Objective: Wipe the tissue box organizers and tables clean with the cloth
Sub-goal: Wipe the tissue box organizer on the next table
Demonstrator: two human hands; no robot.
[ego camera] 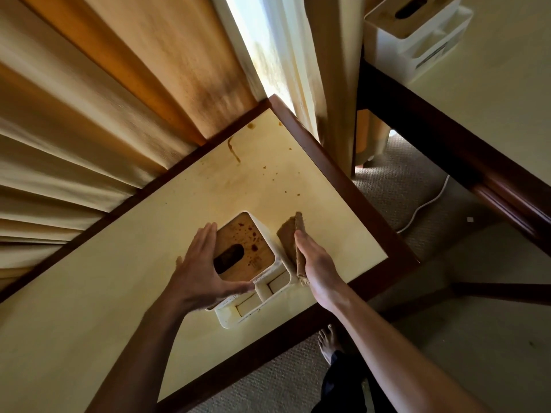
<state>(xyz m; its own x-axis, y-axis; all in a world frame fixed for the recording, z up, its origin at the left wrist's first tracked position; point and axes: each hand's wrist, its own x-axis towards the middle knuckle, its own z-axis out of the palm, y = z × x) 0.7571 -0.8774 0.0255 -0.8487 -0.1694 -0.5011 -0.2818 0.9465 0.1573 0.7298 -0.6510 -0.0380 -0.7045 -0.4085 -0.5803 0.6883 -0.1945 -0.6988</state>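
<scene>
A white tissue box organizer (259,296) with a brown-spotted wooden lid (247,242) stands on a cream table (119,308) with a dark wood rim. My left hand (199,272) grips the organizer from its left side, fingers along the lid edge and thumb on the front. My right hand (316,263) presses a brown cloth (290,234) flat against the organizer's right wall. Brown stains and drips (234,150) mark the tabletop beyond the box. A second white organizer (417,34) sits on another cream table (492,99) at the top right.
Heavy beige and orange curtains (89,114) hang along the table's far left side. A white cable (426,204) lies on the carpet (402,180) between the two tables. My bare foot (328,341) stands on the carpet below the near table edge.
</scene>
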